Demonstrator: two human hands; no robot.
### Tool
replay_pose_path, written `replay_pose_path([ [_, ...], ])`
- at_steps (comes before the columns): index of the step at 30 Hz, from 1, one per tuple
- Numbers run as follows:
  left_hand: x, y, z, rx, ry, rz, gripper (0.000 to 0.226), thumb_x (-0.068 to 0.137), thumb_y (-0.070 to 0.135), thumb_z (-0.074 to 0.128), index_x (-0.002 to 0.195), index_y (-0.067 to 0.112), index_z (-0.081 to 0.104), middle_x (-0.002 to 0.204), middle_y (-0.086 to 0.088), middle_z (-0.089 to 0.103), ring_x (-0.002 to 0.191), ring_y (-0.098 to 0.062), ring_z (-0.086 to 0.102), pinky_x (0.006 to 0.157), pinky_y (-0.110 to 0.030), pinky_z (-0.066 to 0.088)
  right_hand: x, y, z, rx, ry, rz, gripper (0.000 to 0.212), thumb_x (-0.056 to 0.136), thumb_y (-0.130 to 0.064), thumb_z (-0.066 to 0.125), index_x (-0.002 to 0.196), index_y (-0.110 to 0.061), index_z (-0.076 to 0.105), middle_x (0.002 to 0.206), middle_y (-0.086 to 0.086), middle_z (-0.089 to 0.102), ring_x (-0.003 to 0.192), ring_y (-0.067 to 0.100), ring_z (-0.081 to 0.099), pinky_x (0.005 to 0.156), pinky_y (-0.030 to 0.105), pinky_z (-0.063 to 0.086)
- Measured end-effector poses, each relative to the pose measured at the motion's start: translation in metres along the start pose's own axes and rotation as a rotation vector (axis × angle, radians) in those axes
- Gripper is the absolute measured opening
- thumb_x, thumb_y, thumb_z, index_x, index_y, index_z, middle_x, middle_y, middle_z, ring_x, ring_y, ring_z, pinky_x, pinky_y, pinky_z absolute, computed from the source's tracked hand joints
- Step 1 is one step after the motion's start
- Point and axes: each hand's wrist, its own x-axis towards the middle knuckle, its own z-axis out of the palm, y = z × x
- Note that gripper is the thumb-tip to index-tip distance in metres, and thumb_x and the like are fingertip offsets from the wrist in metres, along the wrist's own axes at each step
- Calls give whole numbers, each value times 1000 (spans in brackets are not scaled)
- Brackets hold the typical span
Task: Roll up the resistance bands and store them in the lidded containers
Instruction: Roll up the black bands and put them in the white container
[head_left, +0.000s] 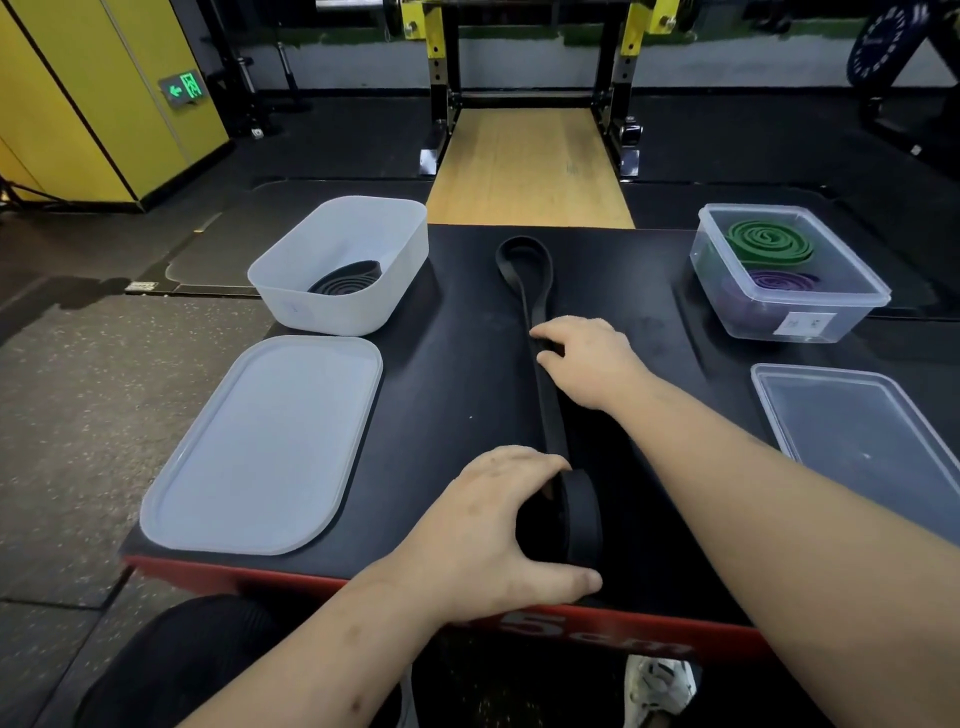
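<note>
Hands, left (498, 525) and right (589, 364), grip black band (550, 415).

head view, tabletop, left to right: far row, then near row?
Far row: frosted tub holding a rolled black band → loop end of the long black band → clear tub with green roll and purple roll. Near row: frosted lid → left hand gripping its rolled end → clear lid.

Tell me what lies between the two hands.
A straight, unrolled stretch of the band runs along the table from its rolled end in the left hand to the right hand; nothing else lies there. The head view shows it.
</note>
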Motion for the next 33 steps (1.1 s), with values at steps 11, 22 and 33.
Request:
replay_pose_path([
  [11, -5, 5, -1, 29, 7, -16, 95, 72, 67, 77, 152, 37, 36, 153, 21, 34, 143, 2, 22, 105, -4, 13, -68, 2, 2, -13, -62, -136, 47, 107, -27, 48, 154, -24, 47, 165, -4, 36, 150, 18, 36, 122, 31, 26],
  [22, -10, 20, -3, 13, 14, -1, 81, 75, 57, 80, 145, 36, 47, 111, 50, 33, 115, 27, 27, 92, 8, 16, -135, 15, 7, 85, -68, -278, 38, 105, -26, 59, 142, -32, 61, 158, -12, 46, 145, 10, 41, 120, 25, 30],
  [33, -3, 9, 1, -15, 15, 12, 77, 73, 66, 76, 141, 43, 48, 131, 38, 41, 136, 15, 28, 112, -9, 23, -190, 20, -15, 324, -266, -183, 98, 76, -50, 85, 148, -69, 21, 139, -39, 47, 134, -14, 41, 113, 22, 38],
])
